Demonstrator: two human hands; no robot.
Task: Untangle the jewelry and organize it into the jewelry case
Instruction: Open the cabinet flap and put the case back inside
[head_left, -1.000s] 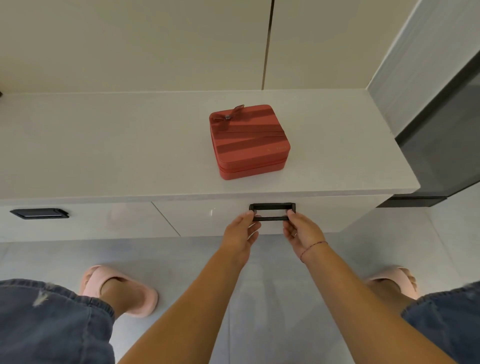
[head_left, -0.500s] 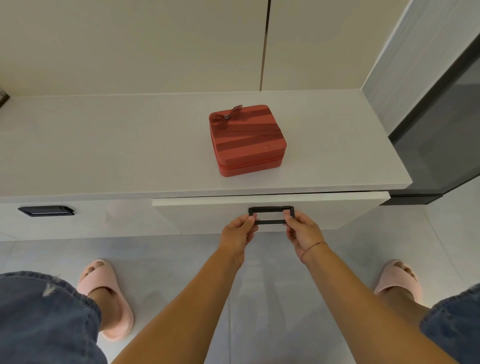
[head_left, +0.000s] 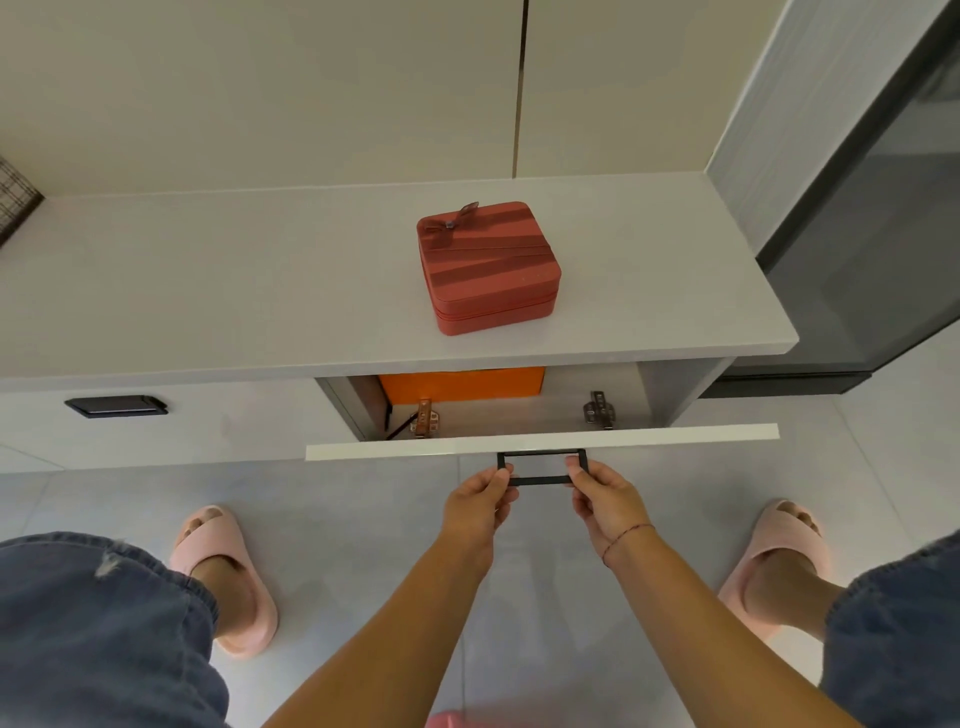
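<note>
Left grip: my left hand (head_left: 480, 501) pinches the left end of the black handle (head_left: 542, 467), thumb on top and fingers curled underneath.
Right grip: my right hand (head_left: 605, 499) pinches the right end of the same handle, thumb on top; a thin red thread bracelet (head_left: 626, 538) circles this wrist.
Handles: two in view, the one I hold at lower centre of the frame and a second black handle (head_left: 115, 405) on the shut front at left.
Door: one white flap door (head_left: 540, 441) hangs open, edge-on to me, just above my hands.
Hinges: two metal hinges (head_left: 425, 417) show inside the opening, one left, one right.
Inside: one orange box (head_left: 462, 383) sits at the back of the compartment, partly hidden by the table's edge.
Jewelry case: one red jewelry case (head_left: 488, 267), lid shut, with one small bow on its far left corner, rests on the grey table (head_left: 208, 291) at centre frame, above the open compartment and well apart from my hands.
Slippers: two pink slippers (head_left: 228, 571) on the floor, lower left and lower right.
</note>
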